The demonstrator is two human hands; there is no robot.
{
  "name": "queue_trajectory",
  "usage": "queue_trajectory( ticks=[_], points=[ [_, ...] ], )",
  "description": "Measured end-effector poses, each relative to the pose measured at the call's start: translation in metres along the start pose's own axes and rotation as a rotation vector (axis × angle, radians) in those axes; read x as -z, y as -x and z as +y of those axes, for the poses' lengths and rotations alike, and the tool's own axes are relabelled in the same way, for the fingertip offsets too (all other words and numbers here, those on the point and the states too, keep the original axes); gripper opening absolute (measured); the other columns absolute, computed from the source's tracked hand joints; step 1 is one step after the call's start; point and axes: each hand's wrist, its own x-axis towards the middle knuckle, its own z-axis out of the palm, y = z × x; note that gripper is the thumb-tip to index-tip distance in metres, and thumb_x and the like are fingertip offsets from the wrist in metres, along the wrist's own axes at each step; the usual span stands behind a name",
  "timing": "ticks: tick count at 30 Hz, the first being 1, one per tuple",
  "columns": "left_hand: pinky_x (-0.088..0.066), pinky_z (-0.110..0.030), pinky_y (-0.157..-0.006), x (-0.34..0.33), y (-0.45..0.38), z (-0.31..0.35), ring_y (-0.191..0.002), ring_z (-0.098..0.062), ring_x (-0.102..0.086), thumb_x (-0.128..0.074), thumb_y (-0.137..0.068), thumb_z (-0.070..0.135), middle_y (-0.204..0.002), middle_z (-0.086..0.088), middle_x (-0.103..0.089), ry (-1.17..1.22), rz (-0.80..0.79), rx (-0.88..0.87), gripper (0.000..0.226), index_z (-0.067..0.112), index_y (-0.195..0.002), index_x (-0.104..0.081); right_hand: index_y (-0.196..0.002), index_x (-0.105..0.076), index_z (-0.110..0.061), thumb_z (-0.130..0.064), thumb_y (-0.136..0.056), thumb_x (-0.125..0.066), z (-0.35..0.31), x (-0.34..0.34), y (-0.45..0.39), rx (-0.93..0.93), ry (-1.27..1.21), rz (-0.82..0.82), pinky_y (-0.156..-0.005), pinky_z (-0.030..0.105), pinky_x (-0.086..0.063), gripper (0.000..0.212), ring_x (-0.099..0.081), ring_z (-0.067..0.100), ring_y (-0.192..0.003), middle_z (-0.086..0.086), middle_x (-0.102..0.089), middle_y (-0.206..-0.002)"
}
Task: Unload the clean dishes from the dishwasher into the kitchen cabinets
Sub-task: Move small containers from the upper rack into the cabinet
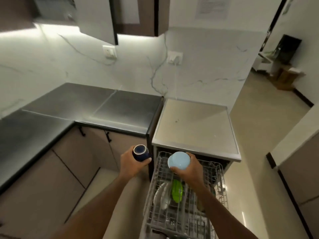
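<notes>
The left hand (133, 163) grips a dark blue cup (140, 152), the right hand (190, 168) a pale blue bowl (179, 160), fingers curled round each. Neither is in a cabinet yet. White plates (163, 197) and a green dish (177, 190) wait in the rack (219, 183), so much looks left.

You've got a dark blue mug (140, 152) tipped with its bottom facing you, and a light blue bowl (179, 160) upside down, over the pulled-out rack (203, 221) still holding a green plate (177, 191) and white plates (162, 197).
</notes>
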Motion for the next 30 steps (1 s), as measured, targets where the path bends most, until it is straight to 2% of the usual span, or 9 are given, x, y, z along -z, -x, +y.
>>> queue_trajectory(
  ticks=[3, 7, 11, 16, 19, 23, 25, 28, 30],
  points=[
    [-0.050, -0.019, -0.085, 0.055, 0.006, 0.001, -0.092, -0.008, -0.070, -0.101, -0.057, 0.041, -0.098, 0.014, -0.073, -0.034, 0.049, -0.012, 0.064, 0.024, -0.110, -0.071, -0.133, -0.059, -0.024, -0.056, -0.055, -0.099, -0.042, -0.013, 0.015, 0.078, -0.018, -0.014, -0.091, 0.030, -0.052, 0.093, -0.063, 0.016, -0.112, -0.006, -0.065, -0.124],
    [-0.050, -0.021, -0.088, 0.125, 0.012, -0.011, -0.096, -0.009, -0.068, -0.100, -0.059, 0.044, -0.105, 0.009, -0.073, -0.087, 0.133, -0.024, 0.072, 0.021, -0.119, -0.068, -0.141, -0.054, -0.023, -0.055, -0.057, -0.099, -0.100, -0.036, 0.033, 0.159, -0.038, -0.060, -0.099, 0.032, -0.054, 0.101, -0.061, 0.015, -0.115, -0.005, -0.063, -0.129],
    [-0.055, -0.026, -0.088, 0.185, 0.008, -0.035, -0.098, -0.011, -0.067, -0.101, -0.056, 0.046, -0.109, 0.008, -0.070, -0.089, 0.197, 0.014, 0.084, 0.020, -0.124, -0.061, -0.142, -0.051, -0.023, -0.056, -0.056, -0.099, -0.153, -0.072, 0.040, 0.218, -0.059, -0.096, -0.088, 0.022, -0.050, 0.104, -0.059, 0.013, -0.110, -0.005, -0.061, -0.128],
    [-0.049, -0.014, -0.078, 0.265, -0.017, -0.078, -0.093, -0.007, -0.067, -0.098, -0.055, 0.057, -0.102, 0.013, -0.070, -0.138, 0.213, 0.041, 0.080, 0.024, -0.119, -0.063, -0.132, -0.052, -0.027, -0.060, -0.053, -0.099, -0.221, -0.139, 0.037, 0.240, -0.056, -0.093, -0.074, 0.005, -0.039, 0.098, -0.059, 0.010, -0.103, -0.008, -0.061, -0.122],
    [-0.039, -0.005, -0.075, 0.312, -0.040, -0.103, -0.089, -0.002, -0.063, -0.098, -0.055, 0.056, -0.098, 0.017, -0.068, -0.162, 0.246, 0.013, 0.074, 0.026, -0.115, -0.066, -0.133, -0.052, -0.027, -0.061, -0.055, -0.097, -0.262, -0.186, 0.034, 0.254, -0.053, -0.091, -0.077, 0.010, -0.044, 0.097, -0.060, 0.009, -0.103, -0.008, -0.061, -0.122],
    [-0.050, -0.024, -0.081, 0.366, -0.080, -0.133, -0.088, -0.008, -0.066, -0.097, -0.057, 0.054, -0.099, 0.010, -0.073, -0.162, 0.292, -0.023, 0.066, 0.026, -0.110, -0.068, -0.136, -0.052, -0.022, -0.063, -0.058, -0.096, -0.321, -0.244, 0.024, 0.274, -0.053, -0.098, -0.076, 0.014, -0.047, 0.098, -0.060, 0.011, -0.106, -0.006, -0.062, -0.125],
    [-0.054, -0.031, -0.085, 0.389, -0.104, -0.147, -0.092, -0.012, -0.068, -0.096, -0.059, 0.055, -0.103, 0.006, -0.074, -0.164, 0.339, -0.015, 0.067, 0.023, -0.112, -0.070, -0.136, -0.053, -0.021, -0.062, -0.058, -0.096, -0.348, -0.271, 0.018, 0.278, -0.065, -0.074, -0.080, 0.019, -0.050, 0.098, -0.061, 0.012, -0.106, -0.004, -0.063, -0.125],
    [-0.054, -0.031, -0.086, 0.413, -0.141, -0.161, -0.095, -0.012, -0.067, -0.094, -0.059, 0.059, -0.107, 0.005, -0.073, -0.153, 0.345, 0.008, 0.071, 0.023, -0.116, -0.071, -0.138, -0.053, -0.018, -0.061, -0.060, -0.096, -0.381, -0.301, 0.004, 0.284, -0.083, -0.047, -0.081, 0.019, -0.049, 0.098, -0.060, 0.013, -0.106, -0.002, -0.064, -0.125],
    [-0.051, -0.028, -0.084, 0.423, -0.165, -0.169, -0.094, -0.013, -0.065, -0.093, -0.059, 0.060, -0.106, 0.005, -0.071, -0.143, 0.358, 0.019, 0.069, 0.025, -0.114, -0.071, -0.138, -0.054, -0.017, -0.060, -0.061, -0.096, -0.399, -0.316, -0.008, 0.292, -0.088, -0.028, -0.088, 0.027, -0.055, 0.098, -0.061, 0.015, -0.109, -0.001, -0.064, -0.126]
  ],
)
